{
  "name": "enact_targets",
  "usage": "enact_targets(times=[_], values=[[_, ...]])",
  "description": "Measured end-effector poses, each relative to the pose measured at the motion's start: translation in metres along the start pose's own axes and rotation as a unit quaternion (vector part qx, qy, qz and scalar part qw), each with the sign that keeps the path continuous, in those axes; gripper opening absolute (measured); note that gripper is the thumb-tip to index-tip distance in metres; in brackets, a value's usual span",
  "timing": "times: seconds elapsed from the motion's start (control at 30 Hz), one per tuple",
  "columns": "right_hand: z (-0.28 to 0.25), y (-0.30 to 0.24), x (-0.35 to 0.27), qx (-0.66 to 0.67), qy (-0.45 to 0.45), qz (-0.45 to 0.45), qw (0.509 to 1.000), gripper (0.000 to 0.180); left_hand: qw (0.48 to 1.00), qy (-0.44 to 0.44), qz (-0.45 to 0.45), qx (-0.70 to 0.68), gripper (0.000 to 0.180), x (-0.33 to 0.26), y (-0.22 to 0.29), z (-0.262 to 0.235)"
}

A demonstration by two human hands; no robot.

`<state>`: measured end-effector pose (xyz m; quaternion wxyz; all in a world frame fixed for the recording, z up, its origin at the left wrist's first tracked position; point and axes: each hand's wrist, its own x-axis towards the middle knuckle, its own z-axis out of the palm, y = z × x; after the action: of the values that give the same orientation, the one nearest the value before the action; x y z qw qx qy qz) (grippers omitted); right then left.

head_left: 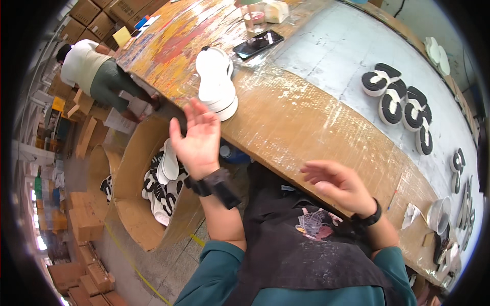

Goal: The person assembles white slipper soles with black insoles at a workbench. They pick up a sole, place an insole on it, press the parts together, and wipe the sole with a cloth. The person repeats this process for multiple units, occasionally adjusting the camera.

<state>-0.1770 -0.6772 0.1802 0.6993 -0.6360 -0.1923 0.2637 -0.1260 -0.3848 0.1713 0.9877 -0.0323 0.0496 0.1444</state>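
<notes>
Both the left hand (196,140), spread open left of centre, and the right hand (339,184), loosely curled right of centre, look empty. Smooth white stacked shoe soles (213,74), upper centre, are probably best gripped by their rims.

there are two hands (198,143), one stack of white soles (215,84), one phone (258,45) and one co-worker (92,69).

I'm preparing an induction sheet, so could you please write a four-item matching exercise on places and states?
1. Left hand
2. Phone
3. Cardboard box
4. Apron

A. Beside the table, holding jumbled soles
B. Open, palm showing, near stacked white soles
C. Worn over a teal shirt
D. On the table, picture's top middle

Pairs: 1-B; 2-D; 3-A; 4-C
</notes>
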Motion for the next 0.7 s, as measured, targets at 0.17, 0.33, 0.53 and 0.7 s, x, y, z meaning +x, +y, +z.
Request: enact_targets(times=[0.17, 0.33, 0.53, 0.7], values=[[0.027, 0.008, 0.012, 0.046, 0.005, -0.093, 0.995, 0.073, 0.969, 0.004, 0.035, 0.243, 0.028, 0.013, -0.101, 0.012], [0.023, 0.021, 0.011, 0.202, 0.071, -0.101, 0.972, 0.064, 0.894, -0.058, 0.157, 0.415, 0.028, 0.002, -0.159, 0.022], [0.011, 0.039, 0.007, 0.185, 0.123, -0.063, 0.973, 0.036, 0.818, -0.139, 0.159, 0.535, 0.019, 0.001, -0.186, 0.012], [0.008, 0.041, 0.003, 0.234, 0.155, -0.041, 0.959, 0.032, 0.73, -0.219, 0.154, 0.629, 0.015, 0.012, -0.199, -0.013]])
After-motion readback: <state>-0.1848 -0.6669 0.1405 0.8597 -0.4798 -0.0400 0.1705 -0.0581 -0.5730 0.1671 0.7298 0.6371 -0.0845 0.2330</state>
